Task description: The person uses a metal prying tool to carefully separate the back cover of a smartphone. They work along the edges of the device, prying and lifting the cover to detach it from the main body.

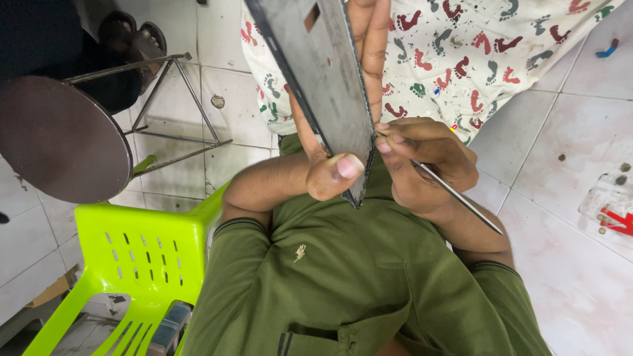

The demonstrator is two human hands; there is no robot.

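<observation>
Far to my left stands a round dark stool (56,138) on thin metal legs, and nearer me a bright green plastic chair (138,254) with slots in its seat. My left hand (330,148) is clamped on a flat grey panel (323,86), thumb pressed against its lower corner and fingers wrapped up behind its far edge, so the panel stands tilted on edge in front of my chest, over my green shirt (343,277). Just right of it, my right hand (428,165) is closed around a thin metal tool (455,194), pinched between thumb and fingertips. The tool's tip meets the panel's right edge, its shaft running down and right across my wrist. Beyond lies a white cloth with footprint patterns (475,53).
</observation>
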